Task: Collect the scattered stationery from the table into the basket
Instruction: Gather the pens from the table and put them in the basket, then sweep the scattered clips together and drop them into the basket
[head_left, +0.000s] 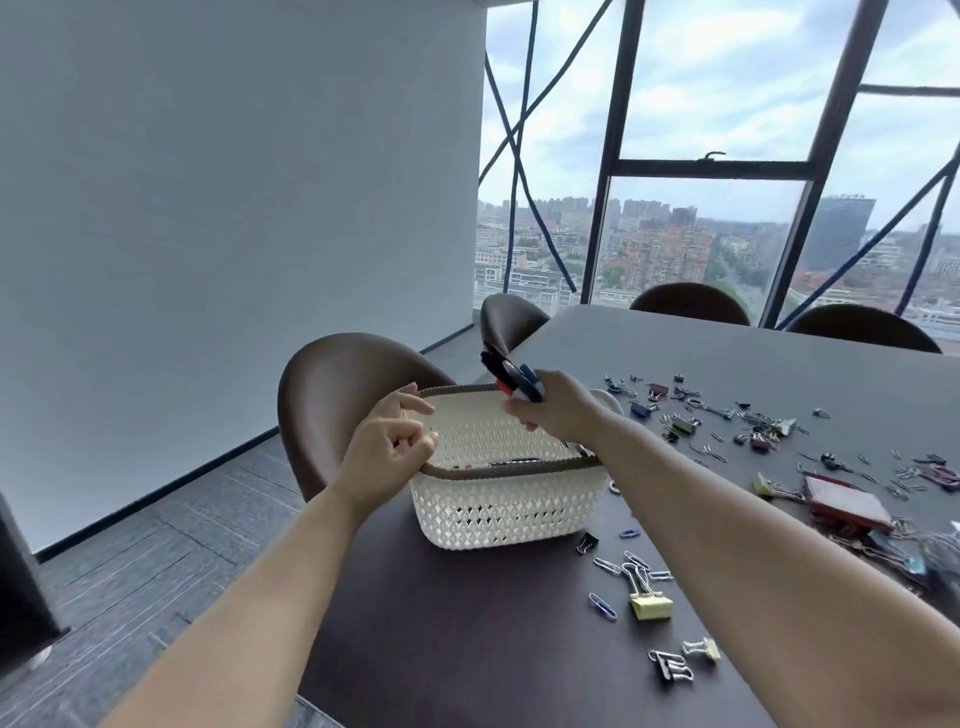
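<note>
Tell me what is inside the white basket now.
Inside the white basket, only a dark, long item and something small and red show above the near rim. The near wall and both hands cover the rest.

A white lattice basket (506, 499) with a brown rim stands on the dark table (467, 649) at frame centre. The left hand (387, 457) rests on the basket's near left rim, fingers curled. The right hand (558, 408) is positioned over the basket opening, closed around a bundle of pens (511, 376) whose dark, blue and red ends project toward the upper left. Binder clips and paper clips lie scattered across the table at right; a yellow binder clip (649, 603) lies near the lower centre. A red notepad (847, 501) lies at the right edge. Brown chairs (343, 384) surround the table.
</note>
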